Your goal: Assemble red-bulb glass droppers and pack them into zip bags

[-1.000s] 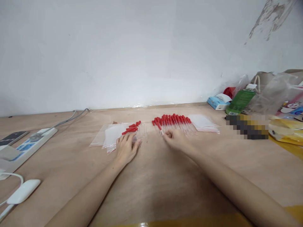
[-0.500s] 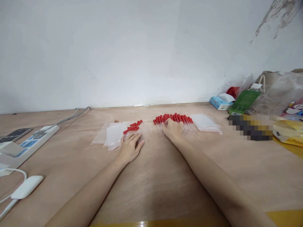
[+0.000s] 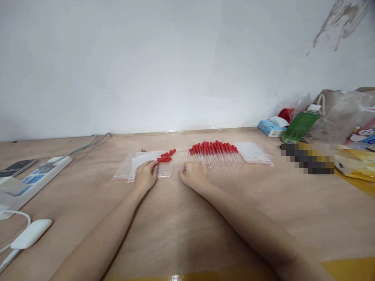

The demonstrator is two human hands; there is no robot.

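Note:
My left hand (image 3: 146,175) rests on clear zip bags (image 3: 120,171), its fingers closed on a red rubber bulb that shows partly at the fingertips. Several loose red rubber bulbs (image 3: 166,157) lie on the bags just beyond it. My right hand (image 3: 193,175) is low on the table with its fingers curled in. Whatever it grips is hidden behind the knuckles, near some thin glass tubes. Beyond it, to the right, glass droppers (image 3: 215,148) with red bulbs lie side by side in a fanned row, bulbs toward the wall.
A stack of white zip bags (image 3: 254,153) lies right of the droppers. At left are a power strip (image 3: 35,181), a phone (image 3: 17,168) and a white cable adapter (image 3: 31,234). A tissue pack (image 3: 272,128), green bottle (image 3: 301,124) and plastic bags (image 3: 336,121) crowd the right.
My right hand has left the dropper row and moved left and nearer to me. My left hand has shifted left, its spread fingers now closing at a red bulb.

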